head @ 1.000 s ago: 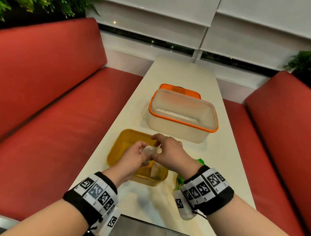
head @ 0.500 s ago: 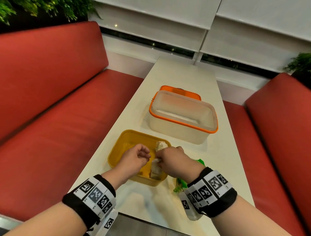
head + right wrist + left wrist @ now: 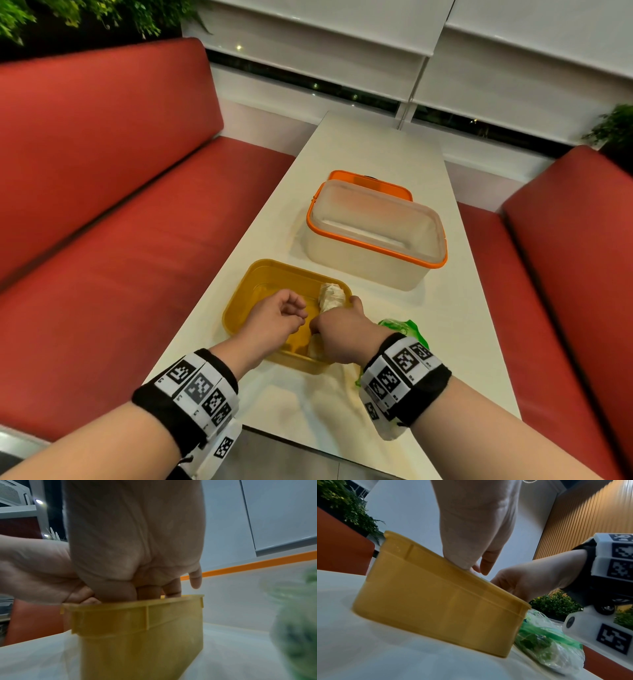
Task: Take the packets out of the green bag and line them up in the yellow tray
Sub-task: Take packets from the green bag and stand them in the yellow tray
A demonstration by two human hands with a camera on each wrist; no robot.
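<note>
Red upholstered benches (image 3: pixel 113 212) flank both long sides of the table; leafy plants (image 3: pixel 68 17) stand behind the left backrest and at the far right.

Table (image 3: pixel 376 147): long, cream-white top, running away toward the window blinds.

Clear storage box (image 3: pixel 373 260): translucent walls, orange rim, standing open at mid-table. An orange lid (image 3: pixel 370 181) lies flat just behind it.

Yellow tray (image 3: pixel 274 274): rectangular, ribbed outer walls, on the table nearer the person than the box, well apart from it.

Green bag (image 3: pixel 404 329): thin crumpled plastic, lying on the table just beside the tray's right side, partly hidden behind the right wrist. The left wrist view shows it slumped flat, green contents blurred inside (image 3: pixel 544 635).

Packets (image 3: pixel 330 296): a pale crinkled packet lies against the tray's right wall, its far end showing beyond the right hand. A pale edge near the tray's near corner may be the same packet or another; I cannot tell which.

Right hand (image 3: pixel 339 329): reaching down into the tray at its right side, knuckles up, fingers (image 3: pixel 173 589) dipping below the rim. Grip: the fingers bear on the packet, but whether they pinch it or merely press it is hidden.

Left hand (image 3: pixel 274 318): over the tray's middle, just beside the right hand, fingers loosely curled, grip holding nothing.
</note>
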